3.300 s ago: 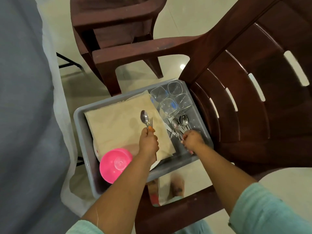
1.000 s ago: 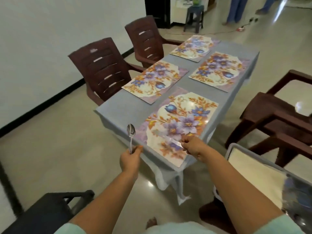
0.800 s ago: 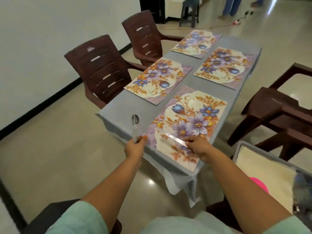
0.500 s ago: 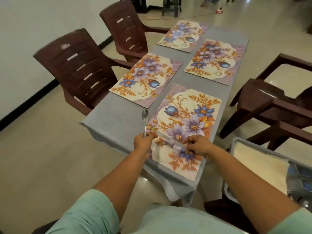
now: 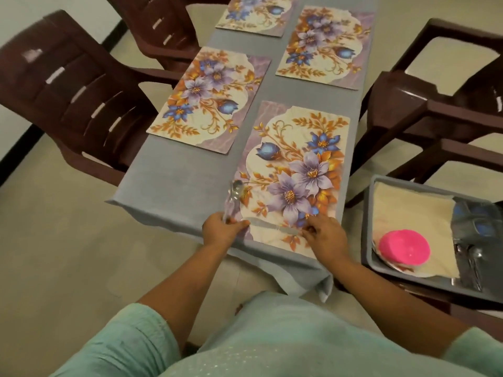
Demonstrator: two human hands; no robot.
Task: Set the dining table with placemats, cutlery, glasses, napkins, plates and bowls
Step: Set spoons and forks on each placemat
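Several floral placemats lie on the grey-clothed dining table. At the near edge of the nearest placemat, my left hand grips a spoon that points away from me over the placemat's left border. My right hand pinches the handle of a knife, which lies low across the placemat's near end, its tip close to my left hand. A fork may be with the spoon; blur hides it.
A grey bin at the right holds a beige cloth, a pink bowl, glasses and more cutlery. Brown plastic chairs stand at the left and right of the table.
I turned from the bin to the table carrying cutlery. Both hands moved in over the nearest placemat, and the spoon and knife came down close to its near end.
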